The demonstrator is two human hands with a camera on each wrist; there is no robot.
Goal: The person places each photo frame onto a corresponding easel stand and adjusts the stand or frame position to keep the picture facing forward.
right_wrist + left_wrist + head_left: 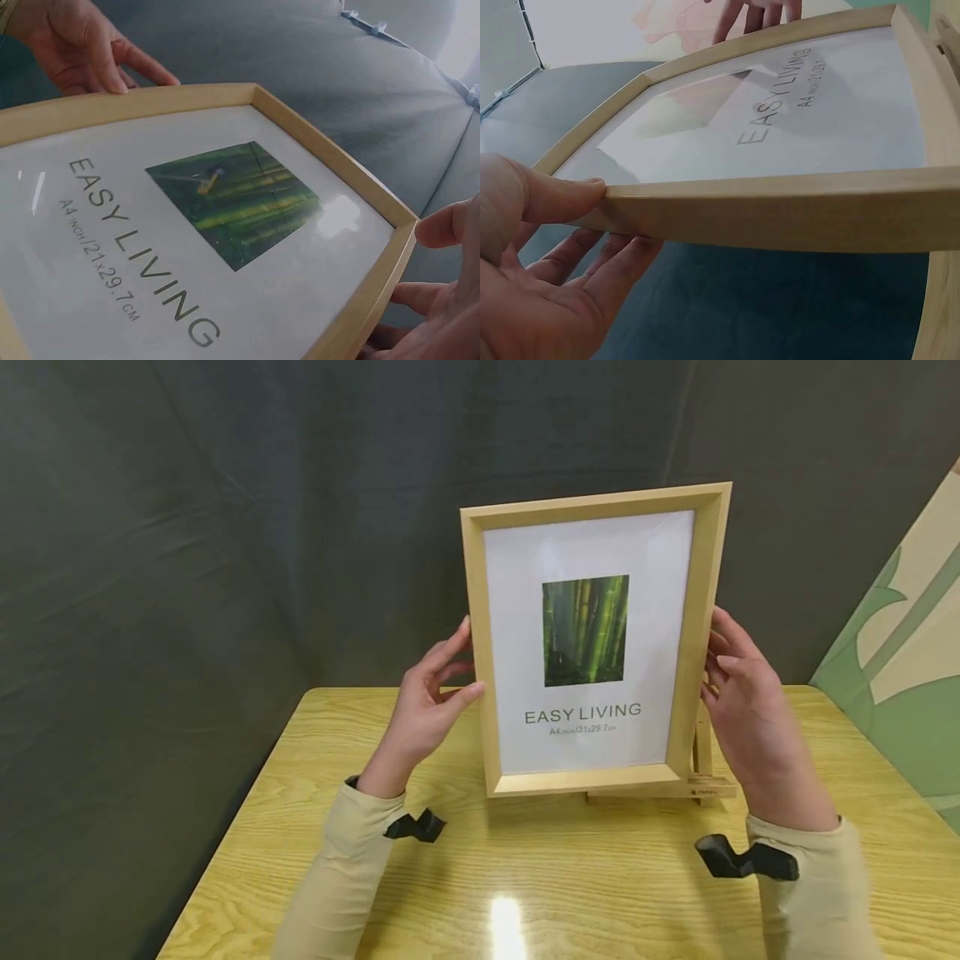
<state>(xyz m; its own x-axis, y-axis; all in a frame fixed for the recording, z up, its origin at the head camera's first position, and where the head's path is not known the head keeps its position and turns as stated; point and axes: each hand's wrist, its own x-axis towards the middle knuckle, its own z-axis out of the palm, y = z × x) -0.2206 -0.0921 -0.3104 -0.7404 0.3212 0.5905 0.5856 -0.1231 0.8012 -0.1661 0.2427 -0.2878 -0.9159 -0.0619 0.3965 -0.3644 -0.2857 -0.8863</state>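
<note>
A light-wood picture frame stands upright, slightly tilted, between my two hands. Its white insert shows a bamboo photo and the words "EASY LIVING". At its left side my left hand grips the edge; in the left wrist view the thumb lies along the front edge with the fingers underneath. My right hand holds the opposite side, its fingers partly hidden behind the wood. Behind the frame's lower right is a small wooden easel, mostly covered by it. The frame's bottom edge overlaps the easel's ledge in the head view.
A wood-grain table extends beneath, with a bright reflection near the front. Dark grey fabric hangs behind and to the left. On the right is a panel with green leaf shapes. Black straps are on both sleeves.
</note>
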